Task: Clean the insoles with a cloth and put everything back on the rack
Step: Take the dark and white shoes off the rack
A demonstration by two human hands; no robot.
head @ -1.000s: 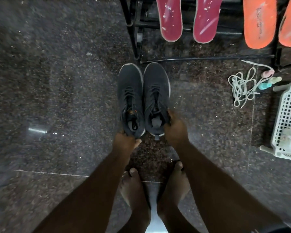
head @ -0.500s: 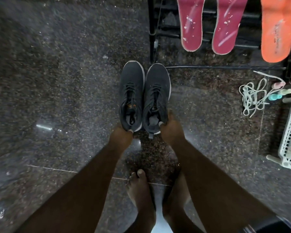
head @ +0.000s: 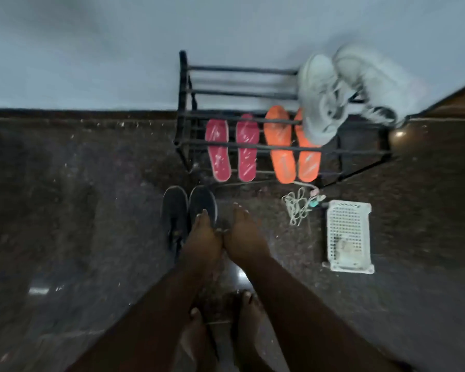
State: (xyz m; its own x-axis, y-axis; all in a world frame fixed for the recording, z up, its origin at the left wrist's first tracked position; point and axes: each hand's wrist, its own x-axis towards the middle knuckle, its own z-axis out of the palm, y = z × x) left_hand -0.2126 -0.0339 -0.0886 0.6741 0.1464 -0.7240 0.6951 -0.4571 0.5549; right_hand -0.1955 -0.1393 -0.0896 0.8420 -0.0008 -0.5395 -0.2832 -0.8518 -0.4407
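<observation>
Insoles, a red pair (head: 230,148) and an orange pair (head: 291,146), lean on the black rack's (head: 184,108) lower bars, far right of centre. White sneakers (head: 341,89) sit on its top. Near right, a white basket (head: 349,234) holds something pale and blurred, with loose laces (head: 297,208) beside it. Both hands, left (head: 203,237) and right (head: 243,234), have let go of the dark shoes (head: 188,216) they gripped a second ago; fingers now extend, holding nothing, above the floor (head: 78,210).

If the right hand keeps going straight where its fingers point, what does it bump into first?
Probably the rack, near the red insoles. The right hand points across bare floor toward them, but depth is unclear in this blurry view.
</observation>
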